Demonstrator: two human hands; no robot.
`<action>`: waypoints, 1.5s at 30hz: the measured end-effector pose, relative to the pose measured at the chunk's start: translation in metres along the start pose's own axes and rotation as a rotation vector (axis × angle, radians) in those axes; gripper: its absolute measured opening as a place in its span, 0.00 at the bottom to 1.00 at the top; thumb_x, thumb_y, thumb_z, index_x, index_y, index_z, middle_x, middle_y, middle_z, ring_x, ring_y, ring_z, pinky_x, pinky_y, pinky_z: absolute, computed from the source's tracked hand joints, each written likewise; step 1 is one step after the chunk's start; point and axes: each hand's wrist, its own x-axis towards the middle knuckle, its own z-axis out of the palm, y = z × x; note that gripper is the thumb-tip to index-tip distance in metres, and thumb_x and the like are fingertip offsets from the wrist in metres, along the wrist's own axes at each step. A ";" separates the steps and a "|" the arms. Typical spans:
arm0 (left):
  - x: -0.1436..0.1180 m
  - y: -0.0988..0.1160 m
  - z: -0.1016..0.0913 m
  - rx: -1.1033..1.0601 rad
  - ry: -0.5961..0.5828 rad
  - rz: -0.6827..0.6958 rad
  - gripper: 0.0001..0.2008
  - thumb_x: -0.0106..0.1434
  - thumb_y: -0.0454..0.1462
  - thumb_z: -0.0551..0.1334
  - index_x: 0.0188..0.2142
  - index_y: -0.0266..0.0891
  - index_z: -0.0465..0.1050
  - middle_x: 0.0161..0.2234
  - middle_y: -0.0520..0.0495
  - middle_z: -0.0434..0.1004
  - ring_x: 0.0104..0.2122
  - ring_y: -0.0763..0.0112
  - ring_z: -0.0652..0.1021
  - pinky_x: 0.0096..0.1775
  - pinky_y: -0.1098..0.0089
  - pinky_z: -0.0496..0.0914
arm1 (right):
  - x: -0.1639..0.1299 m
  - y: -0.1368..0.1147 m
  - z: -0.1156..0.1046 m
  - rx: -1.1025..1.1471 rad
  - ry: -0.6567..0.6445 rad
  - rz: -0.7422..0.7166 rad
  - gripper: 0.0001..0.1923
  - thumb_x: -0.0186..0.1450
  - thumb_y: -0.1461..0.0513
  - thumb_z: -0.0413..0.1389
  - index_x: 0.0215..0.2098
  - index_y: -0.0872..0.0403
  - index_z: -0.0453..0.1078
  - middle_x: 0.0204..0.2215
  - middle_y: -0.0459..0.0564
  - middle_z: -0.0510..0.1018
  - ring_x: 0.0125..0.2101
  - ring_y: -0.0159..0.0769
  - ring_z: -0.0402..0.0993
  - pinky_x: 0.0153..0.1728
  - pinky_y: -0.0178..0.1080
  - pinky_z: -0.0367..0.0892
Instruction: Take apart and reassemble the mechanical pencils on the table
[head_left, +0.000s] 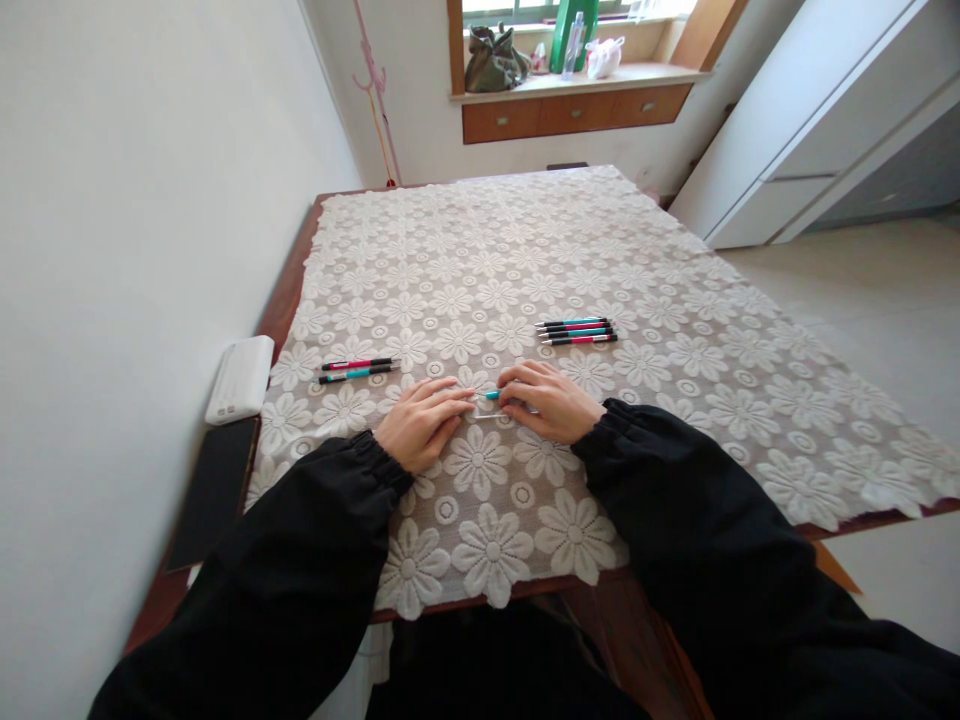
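My right hand (551,402) is closed around a teal pen part (492,395), most of it hidden under the fingers. Facing it, my left hand (424,420) rests low over the cloth with its fingers bent and together. A thin piece runs between its fingertips and the teal end; what the left fingers hold is too small to make out. Just below the fingertips lies a thin whitish stick (491,415). To the left are a red-and-black pen (356,364) and a teal-and-black pen (356,374). Beyond the right hand several red and teal pens (577,331) lie side by side.
A white floral lace tablecloth (495,460) covers the wooden table. At its left edge sit a white box-shaped device (240,380) and a dark flat panel (214,495), near the wall. Behind the table, a windowsill (540,88) holds a bag and bottles.
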 end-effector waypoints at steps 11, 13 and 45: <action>0.000 0.010 -0.008 0.040 0.148 -0.149 0.08 0.56 0.33 0.64 0.37 0.43 0.74 0.51 0.46 0.79 0.57 0.54 0.73 0.60 0.50 0.68 | -0.001 -0.003 -0.006 -0.016 -0.016 -0.021 0.05 0.62 0.65 0.59 0.37 0.51 0.73 0.50 0.53 0.77 0.51 0.47 0.70 0.54 0.51 0.65; 0.000 0.009 -0.007 0.048 0.149 -0.160 0.06 0.57 0.34 0.65 0.36 0.43 0.75 0.51 0.46 0.79 0.57 0.53 0.73 0.59 0.49 0.68 | -0.001 -0.004 -0.009 -0.023 -0.032 -0.011 0.07 0.59 0.67 0.59 0.35 0.51 0.71 0.51 0.53 0.76 0.52 0.48 0.70 0.55 0.52 0.64; -0.001 0.002 0.001 0.043 -0.005 0.026 0.16 0.70 0.39 0.60 0.56 0.44 0.74 0.58 0.46 0.77 0.64 0.54 0.69 0.66 0.45 0.61 | -0.001 0.002 -0.001 -0.082 0.054 0.200 0.04 0.67 0.65 0.58 0.39 0.51 0.74 0.46 0.52 0.78 0.47 0.45 0.71 0.52 0.49 0.65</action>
